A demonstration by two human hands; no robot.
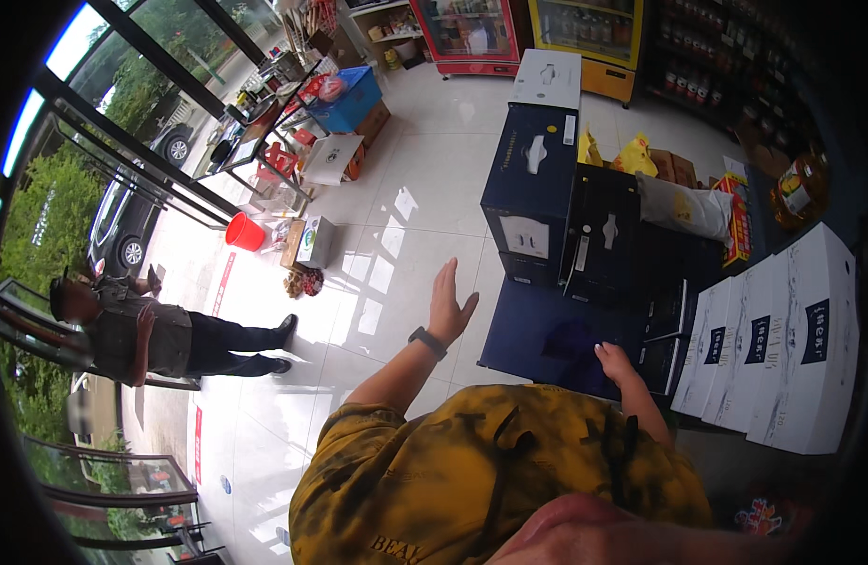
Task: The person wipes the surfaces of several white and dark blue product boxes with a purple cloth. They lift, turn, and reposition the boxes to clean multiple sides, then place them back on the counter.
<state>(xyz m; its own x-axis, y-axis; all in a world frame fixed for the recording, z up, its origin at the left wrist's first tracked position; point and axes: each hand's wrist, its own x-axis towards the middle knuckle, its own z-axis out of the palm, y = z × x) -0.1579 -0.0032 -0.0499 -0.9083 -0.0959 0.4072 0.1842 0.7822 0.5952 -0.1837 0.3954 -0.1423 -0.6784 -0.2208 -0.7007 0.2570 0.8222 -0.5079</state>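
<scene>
My left hand (451,304) is raised over the tiled floor, palm turned inward and thumb apart from the fingers. It holds nothing, and a dark watch (427,342) is on its wrist. Over the near right part of a dark blue flat surface (519,332), my right hand (617,364) hangs with nothing visible in it; its fingers are foreshortened. Beyond that surface stand a tall dark blue carton (508,180) and a black carton (595,261), both with handle cut-outs. To the right of my right hand are flat dark boxes (656,366) and several white cartons (720,353) bearing writing.
A person (148,328) stands at the left by the glass doors. A red bucket (245,232), a tissue carton (315,240) and a cluttered table (254,138) line the window. Drink coolers (469,35) stand at the back. An oil bottle (800,191) is at the right.
</scene>
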